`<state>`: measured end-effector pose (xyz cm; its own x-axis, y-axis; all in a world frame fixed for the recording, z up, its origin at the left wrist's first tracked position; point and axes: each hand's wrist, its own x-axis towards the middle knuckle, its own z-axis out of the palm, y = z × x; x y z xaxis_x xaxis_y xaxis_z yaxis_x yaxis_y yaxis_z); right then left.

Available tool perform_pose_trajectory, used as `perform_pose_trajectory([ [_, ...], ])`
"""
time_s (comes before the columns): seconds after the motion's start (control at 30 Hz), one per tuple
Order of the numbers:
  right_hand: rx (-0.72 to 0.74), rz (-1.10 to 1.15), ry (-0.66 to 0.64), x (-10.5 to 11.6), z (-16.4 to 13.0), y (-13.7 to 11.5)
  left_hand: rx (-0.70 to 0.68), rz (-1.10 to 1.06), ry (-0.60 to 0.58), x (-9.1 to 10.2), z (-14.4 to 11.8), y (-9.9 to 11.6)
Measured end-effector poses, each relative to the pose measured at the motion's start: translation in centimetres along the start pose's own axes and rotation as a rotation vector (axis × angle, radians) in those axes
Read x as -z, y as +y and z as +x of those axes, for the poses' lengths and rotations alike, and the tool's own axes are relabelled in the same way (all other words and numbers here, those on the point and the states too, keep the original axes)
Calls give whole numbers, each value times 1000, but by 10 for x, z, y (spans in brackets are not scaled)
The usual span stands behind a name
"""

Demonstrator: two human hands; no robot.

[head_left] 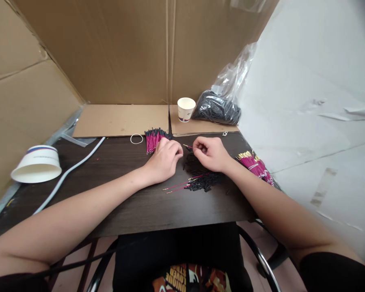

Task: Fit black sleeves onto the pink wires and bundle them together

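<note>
My right hand is closed in a pinch on a thin magenta wire, whose gold tip sticks out to the left. Just left of it, my left hand has its fingers curled together; whatever they hold, if anything, is hidden. Behind that hand lies a bundle of magenta wires with black sleeves on their far ends. A pile of short black tubes spreads between and below my hands, with a few loose magenta wires at its left side.
Beyond my right wrist is a tied bundle of gold-tipped magenta wires. A clear bag of black tubes and a paper cup stand at the back. Another cup and a pale cable are at left; a white ring lies near the sleeved bundle.
</note>
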<state>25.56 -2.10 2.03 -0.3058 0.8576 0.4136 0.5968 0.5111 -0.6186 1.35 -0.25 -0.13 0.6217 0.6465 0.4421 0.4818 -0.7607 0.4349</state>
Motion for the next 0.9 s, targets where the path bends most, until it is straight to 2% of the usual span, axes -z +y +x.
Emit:
perform_pose_trajectory([
  [0.1, 0, 113, 1, 4, -1, -2, 68, -61, 91, -1, 0, -2],
  [0.2, -6, 157, -7, 7, -2, -5, 103, -89, 127, 0, 0, -4],
  [0.67, 81, 137, -32, 5, -1, -2, 80, -108, 102, 3, 0, -1],
  [0.9, 160, 53, -50, 9, -1, -5, 79, -126, 85, 4, 1, 2],
])
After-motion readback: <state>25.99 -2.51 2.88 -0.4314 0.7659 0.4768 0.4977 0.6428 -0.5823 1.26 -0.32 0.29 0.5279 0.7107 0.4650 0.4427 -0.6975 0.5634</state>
